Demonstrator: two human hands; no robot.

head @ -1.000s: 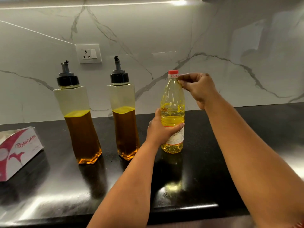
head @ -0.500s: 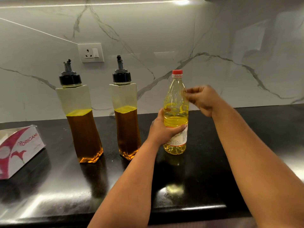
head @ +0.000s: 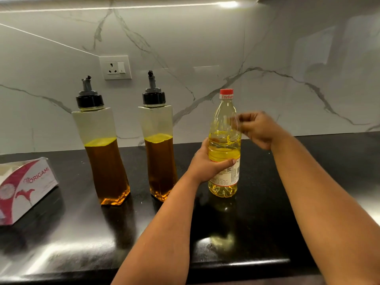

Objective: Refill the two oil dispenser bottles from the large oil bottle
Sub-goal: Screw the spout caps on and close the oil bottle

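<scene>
The large oil bottle stands on the black counter, clear plastic with pale yellow oil and a red cap on top. My left hand grips its lower body from the left. My right hand hovers just right of the bottle's shoulder, blurred, fingers curled, with nothing seen in them. Two tall dispenser bottles stand to the left, each with a black spout cap and dark amber oil to about mid-height: the left one and the right one.
A pink and white tissue box lies at the left edge of the counter. A marble wall with a white power socket rises behind the bottles. The counter's front edge runs close below my forearms.
My right hand has dropped from the red cap to beside the bottle's shoulder. The cap stays on. My left hand keeps its grip and the bottle has not moved.
</scene>
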